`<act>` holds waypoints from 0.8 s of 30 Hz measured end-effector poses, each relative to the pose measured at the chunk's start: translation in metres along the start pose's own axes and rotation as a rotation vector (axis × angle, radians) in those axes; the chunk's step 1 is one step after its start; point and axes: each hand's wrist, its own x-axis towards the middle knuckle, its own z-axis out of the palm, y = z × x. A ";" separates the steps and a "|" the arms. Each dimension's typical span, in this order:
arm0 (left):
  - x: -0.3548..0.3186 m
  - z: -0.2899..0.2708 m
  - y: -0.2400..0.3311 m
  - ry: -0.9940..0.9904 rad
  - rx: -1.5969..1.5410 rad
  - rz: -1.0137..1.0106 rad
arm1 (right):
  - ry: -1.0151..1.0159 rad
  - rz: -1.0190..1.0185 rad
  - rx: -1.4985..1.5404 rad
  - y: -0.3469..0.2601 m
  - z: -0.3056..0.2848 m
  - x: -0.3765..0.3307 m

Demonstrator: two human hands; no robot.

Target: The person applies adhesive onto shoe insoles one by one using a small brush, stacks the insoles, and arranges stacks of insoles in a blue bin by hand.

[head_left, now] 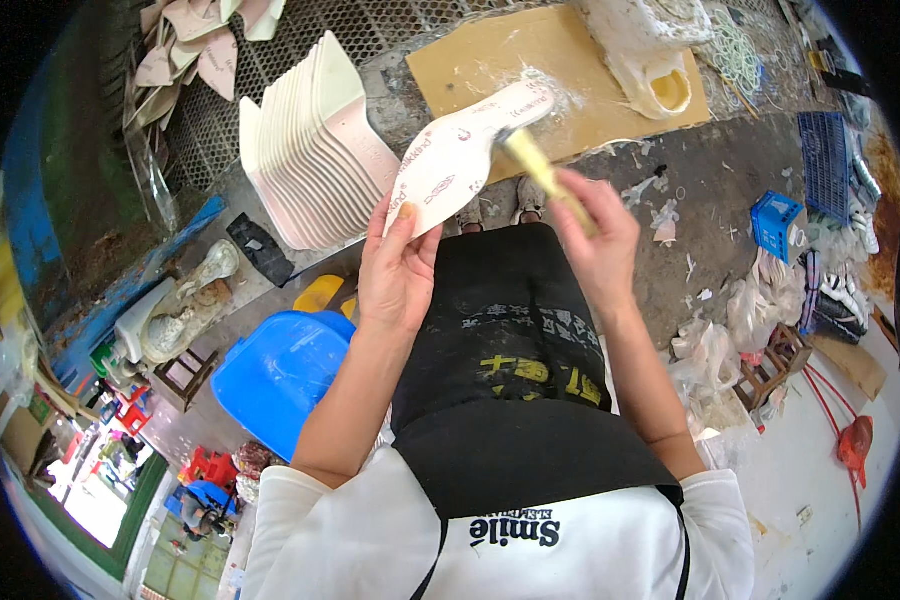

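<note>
The black apron over the white shirt fills the middle of the view, with a blue plastic tub at about 8 o'clock from it. At 11 o'clock, a leaning row of pale pink-and-white shoe insoles stands on edge on a wire-mesh bench. At 12 o'clock lies a brown cardboard sheet smeared with white glue.

In front of the apron's top edge, the flat white-and-pink patterned shoe insole is held up, slanting from 7 o'clock to 2 o'clock. It looks light, thin and slightly flexible, stiff enough to keep its shape when held by 1 end. Its lower, narrow end is the sensible place to grip, away from the wet upper end.

The left hand is closed on that lower end, thumb on the face, fingers behind, forearm rising from 7 o'clock. The right hand is clamped around the yellow-handled glue brush, whose bristles touch the insole's upper part; that forearm comes up from 5 o'clock.
</note>
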 end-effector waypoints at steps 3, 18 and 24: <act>0.006 -0.007 -0.003 0.003 -0.019 0.010 | -0.039 0.031 -0.011 0.009 0.007 0.002; 0.042 -0.047 0.019 -0.171 0.310 0.108 | -0.032 0.056 -0.493 0.021 -0.007 0.090; 0.033 -0.026 0.054 -0.234 0.886 0.377 | -0.422 -0.043 -0.019 -0.030 -0.025 0.089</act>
